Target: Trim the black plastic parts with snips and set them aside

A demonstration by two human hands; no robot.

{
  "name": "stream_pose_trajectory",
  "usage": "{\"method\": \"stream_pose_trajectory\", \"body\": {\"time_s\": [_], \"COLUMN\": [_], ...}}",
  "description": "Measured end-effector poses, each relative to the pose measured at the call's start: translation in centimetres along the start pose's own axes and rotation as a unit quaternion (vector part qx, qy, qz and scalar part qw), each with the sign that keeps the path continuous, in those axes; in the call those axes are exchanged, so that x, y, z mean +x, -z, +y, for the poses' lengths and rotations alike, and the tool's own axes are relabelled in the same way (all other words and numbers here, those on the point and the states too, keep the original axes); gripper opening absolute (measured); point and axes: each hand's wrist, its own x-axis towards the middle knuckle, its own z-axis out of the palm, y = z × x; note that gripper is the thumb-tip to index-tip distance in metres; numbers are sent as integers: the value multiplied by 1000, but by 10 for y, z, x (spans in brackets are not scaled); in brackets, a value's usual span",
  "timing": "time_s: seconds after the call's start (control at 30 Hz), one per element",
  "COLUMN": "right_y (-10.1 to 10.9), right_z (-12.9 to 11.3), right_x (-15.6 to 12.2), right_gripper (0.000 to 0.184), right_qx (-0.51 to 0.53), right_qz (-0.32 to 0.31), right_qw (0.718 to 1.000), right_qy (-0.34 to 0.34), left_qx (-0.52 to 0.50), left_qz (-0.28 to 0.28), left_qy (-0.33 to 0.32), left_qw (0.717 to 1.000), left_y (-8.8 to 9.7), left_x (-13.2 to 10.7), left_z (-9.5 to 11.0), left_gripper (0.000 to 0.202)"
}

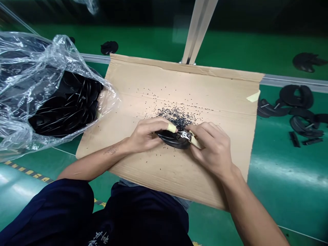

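Observation:
Over the cardboard sheet (143,77), my left hand (146,135) grips a round black plastic part (174,140) by its left side. Yellow tape wraps one of its fingers. My right hand (211,145) is closed around a pair of small nippers (185,135), their metal jaws at the top edge of the black part. Whether the jaws are open or closed is too small to tell. Just behind the part lies a pile of tiny black trimmings (176,116), with more bits scattered around it on the cardboard.
To the left, a clear plastic bag (48,65) lies open, full of black disc-like parts (74,106). Several black curved pieces (297,97) rest on the green surface at right. A metal post (198,32) rises behind the cardboard. Yellow tape (253,96) sticks to its right edge.

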Motion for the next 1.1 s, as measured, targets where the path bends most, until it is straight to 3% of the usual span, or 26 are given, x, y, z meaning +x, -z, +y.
{"method": "stream_pose_trajectory", "body": {"time_s": [0.27,0.57,0.9,1.0,1.1], "right_y": [2,0,3,3,1], "right_z": [-1,-5,-10,-12,-12], "right_x": [0,-2,-1,-4,-4], "right_gripper": [19,18,13,18,22], "right_qx": [-72,-162,-180,-145,-47], "right_qz": [5,33,60,50,30], "right_qw": [997,985,979,987,998], "right_qy": [28,44,72,46,-6], "left_qx": [-13,-35,-45,-44,-39], "left_qz": [-2,8,15,19,17], "left_qy": [-3,38,51,52,36], "left_qw": [1000,999,998,997,998], "left_y": [0,-3,-6,-5,-3], "left_x": [-1,-4,-5,-4,-1], "left_z": [0,1,3,4,5], "left_gripper": [17,11,6,10,10]}}
